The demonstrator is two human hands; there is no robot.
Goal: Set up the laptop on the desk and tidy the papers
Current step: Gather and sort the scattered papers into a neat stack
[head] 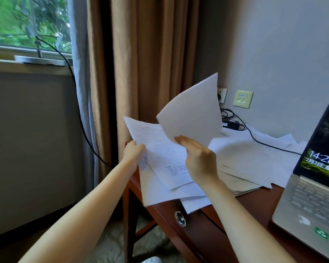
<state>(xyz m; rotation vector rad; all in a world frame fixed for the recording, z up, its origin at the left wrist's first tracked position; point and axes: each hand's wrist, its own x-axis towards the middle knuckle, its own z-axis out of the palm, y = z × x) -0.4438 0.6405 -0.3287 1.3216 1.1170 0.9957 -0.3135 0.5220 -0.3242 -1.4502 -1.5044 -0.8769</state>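
Note:
My left hand (134,151) grips the left edge of a small stack of printed papers (160,160) held over the desk's left corner. My right hand (198,158) pinches a blank white sheet (192,111) that curls upward above the stack. More loose papers (251,158) lie spread over the dark wooden desk (254,209). A silver laptop (315,186) stands open at the right edge of the view, its screen lit and showing 14:28.
A black power brick and cable (234,124) run across the papers from wall sockets (242,98). Brown curtains (146,63) hang left of the desk beside a window (27,21). The desk has a drawer with a metal pull (180,218).

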